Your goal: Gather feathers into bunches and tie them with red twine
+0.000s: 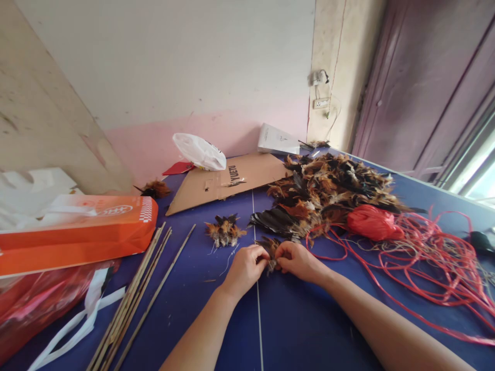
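Between my two hands, just above the blue table [216, 319], is a small bunch of brown and black feathers [269, 245]. My left hand [249, 262] pinches its lower end from the left. From the right, my right hand [294, 262] grips the same bunch with bent fingers. Any thread at the pinched quill ends is too small to make out. Left of the hands lies another feather bunch [225, 232] with white thread trailing from it. A large heap of brown and black feathers [332, 183] spreads beyond my right hand.
Red plastic twine [421, 263] tangles across the right side, beside a red bundle [373, 222]. Several thin sticks [133, 293] lie at left near an orange bag [116, 234]. Flattened cardboard [201, 188], a white plastic bag [201, 152] and a white box [276, 140] stand at the back.
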`<state>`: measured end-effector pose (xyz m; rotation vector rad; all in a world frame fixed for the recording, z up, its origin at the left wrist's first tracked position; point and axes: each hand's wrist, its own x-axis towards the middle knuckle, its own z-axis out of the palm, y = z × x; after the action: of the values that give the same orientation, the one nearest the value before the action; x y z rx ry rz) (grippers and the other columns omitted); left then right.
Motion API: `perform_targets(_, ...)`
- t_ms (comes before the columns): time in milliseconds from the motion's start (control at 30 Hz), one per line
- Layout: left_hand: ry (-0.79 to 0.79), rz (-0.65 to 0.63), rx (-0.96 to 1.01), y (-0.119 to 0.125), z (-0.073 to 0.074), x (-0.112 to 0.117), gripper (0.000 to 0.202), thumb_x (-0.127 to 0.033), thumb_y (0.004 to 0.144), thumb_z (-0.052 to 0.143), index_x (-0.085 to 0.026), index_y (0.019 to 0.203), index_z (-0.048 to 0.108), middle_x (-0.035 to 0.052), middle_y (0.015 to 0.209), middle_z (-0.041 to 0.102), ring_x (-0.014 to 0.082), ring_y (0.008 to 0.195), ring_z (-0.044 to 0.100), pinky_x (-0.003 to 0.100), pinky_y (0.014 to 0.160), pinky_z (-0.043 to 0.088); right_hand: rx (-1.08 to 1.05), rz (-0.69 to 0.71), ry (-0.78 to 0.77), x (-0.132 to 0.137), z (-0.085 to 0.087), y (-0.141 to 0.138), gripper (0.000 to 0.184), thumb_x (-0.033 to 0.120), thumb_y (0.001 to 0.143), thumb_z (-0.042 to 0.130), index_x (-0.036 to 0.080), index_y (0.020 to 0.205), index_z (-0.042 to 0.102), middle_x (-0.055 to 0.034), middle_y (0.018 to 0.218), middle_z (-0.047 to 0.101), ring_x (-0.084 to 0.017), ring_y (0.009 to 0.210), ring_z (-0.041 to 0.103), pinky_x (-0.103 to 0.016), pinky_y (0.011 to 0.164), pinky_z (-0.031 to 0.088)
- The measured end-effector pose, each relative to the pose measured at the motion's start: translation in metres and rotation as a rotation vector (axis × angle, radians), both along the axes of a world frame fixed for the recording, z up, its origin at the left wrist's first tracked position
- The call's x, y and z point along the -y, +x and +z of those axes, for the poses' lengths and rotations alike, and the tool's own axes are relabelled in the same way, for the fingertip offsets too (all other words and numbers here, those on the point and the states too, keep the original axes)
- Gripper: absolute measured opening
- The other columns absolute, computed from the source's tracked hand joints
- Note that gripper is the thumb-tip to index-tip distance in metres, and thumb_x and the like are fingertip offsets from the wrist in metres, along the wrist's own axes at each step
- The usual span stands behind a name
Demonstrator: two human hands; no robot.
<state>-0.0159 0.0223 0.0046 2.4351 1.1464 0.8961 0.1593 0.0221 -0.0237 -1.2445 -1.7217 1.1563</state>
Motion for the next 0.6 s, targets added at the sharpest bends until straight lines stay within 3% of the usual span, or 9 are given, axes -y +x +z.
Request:
perform_targets(300,0.101,0.013,-0.061,0.004,0.0,0.004,0.013,-0.009,0.074,0.049,-0.018,0.075,0.058,0.0019,0.074,0.059,0.0133,0.068,0.054,0.023,0.062,0.039,-0.081,0.021,-0.065,0.003,0.011,-0.005,0.018,0.021,0.069,0.049,0.014,0.084,0.057,-0.0005,0.064,0.061,-0.011,0.06,0.06,-0.019,0.052,0.048)
perform_targets(600,0.143,-0.016,-0.056,0.004,-0.002,0.004,0.012,-0.01,0.077,0.048,-0.018,0.078,0.057,0.0031,0.077,0.059,0.0142,0.073,0.054,0.025,0.066,0.041,-0.061,0.053,-0.053,0.002,0.01,-0.004,0.02,0.022,0.07,0.048,0.015,0.083,0.063,-0.0006,0.064,0.062,-0.011,0.061,0.06,-0.019,0.053,0.048)
